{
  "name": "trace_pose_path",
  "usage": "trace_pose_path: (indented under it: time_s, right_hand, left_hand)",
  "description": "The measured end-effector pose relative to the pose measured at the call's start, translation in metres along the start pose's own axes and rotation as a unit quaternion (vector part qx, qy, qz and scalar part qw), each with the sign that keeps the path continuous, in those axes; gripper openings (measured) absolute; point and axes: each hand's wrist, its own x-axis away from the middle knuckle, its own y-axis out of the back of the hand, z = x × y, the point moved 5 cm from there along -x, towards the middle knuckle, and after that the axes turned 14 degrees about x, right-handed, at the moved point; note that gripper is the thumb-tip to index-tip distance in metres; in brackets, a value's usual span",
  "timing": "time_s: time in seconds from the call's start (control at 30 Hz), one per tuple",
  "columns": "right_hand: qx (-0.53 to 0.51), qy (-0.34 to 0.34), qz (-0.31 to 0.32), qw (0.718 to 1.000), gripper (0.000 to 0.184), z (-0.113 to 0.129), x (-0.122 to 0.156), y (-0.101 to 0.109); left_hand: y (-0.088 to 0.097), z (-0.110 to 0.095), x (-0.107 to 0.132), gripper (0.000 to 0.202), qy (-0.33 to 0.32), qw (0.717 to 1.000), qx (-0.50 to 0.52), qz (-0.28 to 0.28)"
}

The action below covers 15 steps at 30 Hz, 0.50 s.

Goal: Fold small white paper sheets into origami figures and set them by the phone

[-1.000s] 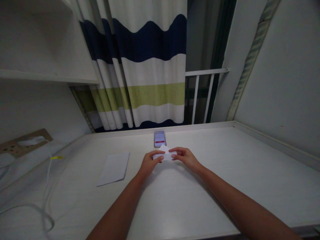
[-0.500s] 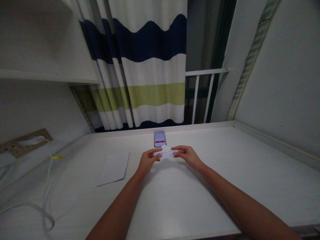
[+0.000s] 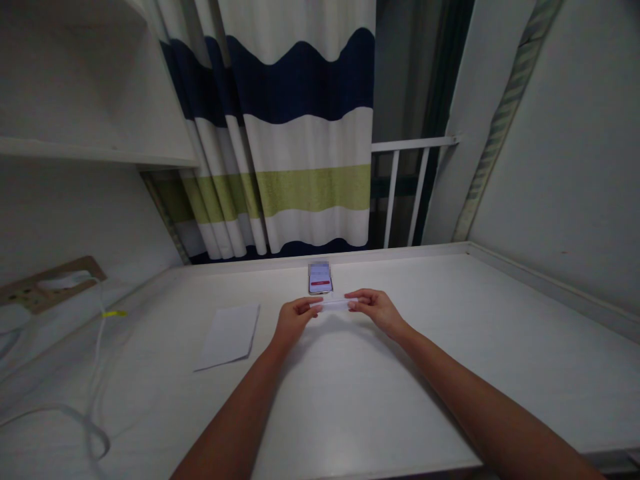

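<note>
My left hand (image 3: 294,321) and my right hand (image 3: 376,308) hold a small folded piece of white paper (image 3: 334,304) between them, just above the white table (image 3: 450,320). Each hand pinches one end of it with thumb and fingertips. The paper now looks like a thin flat strip. A phone (image 3: 320,277) with a lit screen lies on the table right behind the paper.
A folded white sheet (image 3: 227,336) lies on the table to the left of my hands. A white cable (image 3: 93,373) with a yellow tag runs along the left side. A striped curtain (image 3: 295,133) and a white railing (image 3: 407,187) stand behind the table's far edge.
The paper between my hands went from a raised pointed shape to a thin flat strip. Both hands drifted slightly away from me, toward the phone.
</note>
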Motion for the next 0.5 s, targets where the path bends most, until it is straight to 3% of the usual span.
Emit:
trace_pose_path:
  time_s: [0.5]
  right_hand:
    - [0.028,0.013,-0.044,0.999,0.027,-0.0038,-0.0037,0.0021]
  left_hand:
    - [0.0005,0.0033,-0.0009,0.021,-0.023,1.000,-0.018,-0.010]
